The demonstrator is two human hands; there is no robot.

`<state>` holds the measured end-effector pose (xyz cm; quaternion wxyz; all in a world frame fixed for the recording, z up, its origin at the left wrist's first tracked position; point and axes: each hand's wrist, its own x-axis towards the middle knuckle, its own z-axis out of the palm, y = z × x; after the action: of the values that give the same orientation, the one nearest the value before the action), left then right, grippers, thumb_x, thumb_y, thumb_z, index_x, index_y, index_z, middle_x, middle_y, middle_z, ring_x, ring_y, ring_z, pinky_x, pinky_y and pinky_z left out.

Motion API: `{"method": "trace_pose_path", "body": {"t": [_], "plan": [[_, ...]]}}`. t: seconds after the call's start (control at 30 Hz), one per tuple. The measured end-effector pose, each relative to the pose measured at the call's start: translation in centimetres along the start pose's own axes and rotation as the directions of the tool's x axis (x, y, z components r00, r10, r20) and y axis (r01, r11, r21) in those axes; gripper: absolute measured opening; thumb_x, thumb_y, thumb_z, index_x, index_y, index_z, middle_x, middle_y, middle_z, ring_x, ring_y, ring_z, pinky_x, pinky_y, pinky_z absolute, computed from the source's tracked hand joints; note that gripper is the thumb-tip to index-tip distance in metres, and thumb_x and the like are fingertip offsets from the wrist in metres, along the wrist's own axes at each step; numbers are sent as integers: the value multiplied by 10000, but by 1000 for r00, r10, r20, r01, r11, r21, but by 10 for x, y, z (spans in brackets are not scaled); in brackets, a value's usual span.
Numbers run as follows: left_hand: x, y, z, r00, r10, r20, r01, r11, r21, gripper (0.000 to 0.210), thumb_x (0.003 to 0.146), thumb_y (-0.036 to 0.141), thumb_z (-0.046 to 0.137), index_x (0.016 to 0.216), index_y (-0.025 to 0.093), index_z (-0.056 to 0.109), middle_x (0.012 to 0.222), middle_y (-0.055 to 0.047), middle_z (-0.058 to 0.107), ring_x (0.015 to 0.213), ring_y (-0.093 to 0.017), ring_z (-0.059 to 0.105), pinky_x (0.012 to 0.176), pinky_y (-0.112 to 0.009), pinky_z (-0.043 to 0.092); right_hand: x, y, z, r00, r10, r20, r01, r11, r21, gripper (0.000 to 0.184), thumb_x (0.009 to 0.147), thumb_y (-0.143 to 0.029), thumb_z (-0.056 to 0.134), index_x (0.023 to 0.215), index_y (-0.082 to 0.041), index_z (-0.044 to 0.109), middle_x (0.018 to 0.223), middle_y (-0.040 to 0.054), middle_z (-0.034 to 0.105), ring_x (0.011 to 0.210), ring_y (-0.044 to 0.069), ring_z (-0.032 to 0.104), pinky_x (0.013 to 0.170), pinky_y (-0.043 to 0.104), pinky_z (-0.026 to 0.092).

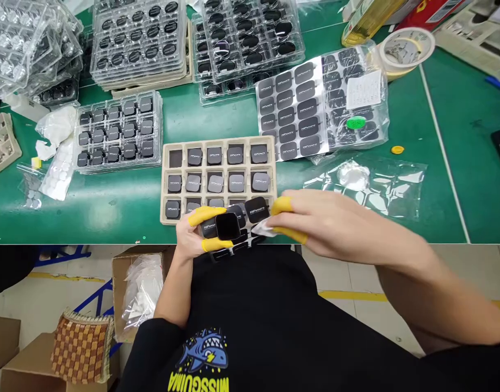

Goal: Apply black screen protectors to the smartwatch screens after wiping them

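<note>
My left hand (187, 235), with yellow finger covers, grips a small black square case (227, 226) between thumb and fingers. Beneath and beside that case is a sheet of black labels (257, 209), partly covered by both hands; whether the left fingers also hold it I cannot tell. A white wipe (263, 227) is pinched in the yellow-covered fingertips of my right hand (310, 220), close over the sheet's right side. Just beyond my hands lies a beige compartment tray (218, 142) with dark square lidded pieces in it; its far left compartment holds no such piece.
Clear trays of square pieces (118, 130) lie left. Stacked trays of round pieces (137, 41) stand behind. Label sheets (290, 111), a tape roll (407, 49) and a plastic bag (368, 182) are to the right. The green table's front edge runs below my hands.
</note>
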<state>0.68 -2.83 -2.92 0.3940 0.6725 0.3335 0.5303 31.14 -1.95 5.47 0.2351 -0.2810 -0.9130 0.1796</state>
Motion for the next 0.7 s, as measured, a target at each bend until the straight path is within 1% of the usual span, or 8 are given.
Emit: {"method": "trace_pose_path", "body": {"t": [0.1,0.17,0.23,0.37,0.47,0.57,0.63,0.7], "plan": [[1,1,-2,1000,-1,-7,1,1000,-5,699,621,560,1104,1224,262,912,971,-82,910,803,-234,840,755,-344,693,-8,2,-15,983,92,-157,-95,995,-9,198,1148,-246,606,1240,-286,776,1017,67,760,856,232,716,683,358,539],[4,2,1,1000,-18,15,18,1000,-19,700,638,569,1096,1239,263,908,984,-82,907,808,-233,834,756,-347,689,-3,-2,-12,951,138,-276,-142,990,4,240,1115,-207,658,1293,-322,770,1079,64,782,913,243,742,736,369,567],[7,4,5,999,-28,27,29,999,-42,686,683,581,1072,1265,262,899,993,-82,902,807,-223,827,748,-334,675,8,-9,-1,943,123,-310,-131,991,-3,267,1102,-182,665,1312,-315,764,1086,66,787,916,238,733,750,364,564],[10,5,9,1000,-18,18,19,997,-76,635,752,582,1037,1281,263,893,979,-73,894,804,-206,824,721,-297,652,32,-19,26,968,-10,-250,-4,999,-54,231,1104,-140,616,1253,-232,768,1008,79,774,850,217,650,721,348,514],[8,3,6,1000,-15,-4,15,1000,-18,655,710,606,1052,1241,251,907,971,-79,898,790,-208,826,711,-295,654,39,-20,34,971,-113,-211,113,994,-10,256,1109,-93,563,1213,-202,770,924,61,741,816,203,589,708,331,471],[3,0,2,998,-54,-18,54,998,22,662,677,670,1042,1174,249,926,955,-88,900,781,-216,826,718,-315,663,32,-14,24,979,-194,-54,198,978,71,266,1104,-73,561,1188,-210,773,920,44,729,818,194,586,717,323,453],[0,0,-1,996,-75,-38,76,997,12,670,648,702,1038,1135,253,935,926,-86,899,772,-223,824,718,-328,668,21,-10,10,984,-173,45,171,985,37,286,1096,-58,537,1132,-216,772,882,40,705,791,200,582,689,329,433],[-1,0,-2,996,-70,-48,71,997,4,685,610,697,1054,1122,257,938,906,-82,898,759,-226,821,710,-334,669,10,-7,-4,994,-105,31,106,994,-30,270,1111,-94,527,1126,-224,763,889,52,701,781,212,595,667,340,435]]}}
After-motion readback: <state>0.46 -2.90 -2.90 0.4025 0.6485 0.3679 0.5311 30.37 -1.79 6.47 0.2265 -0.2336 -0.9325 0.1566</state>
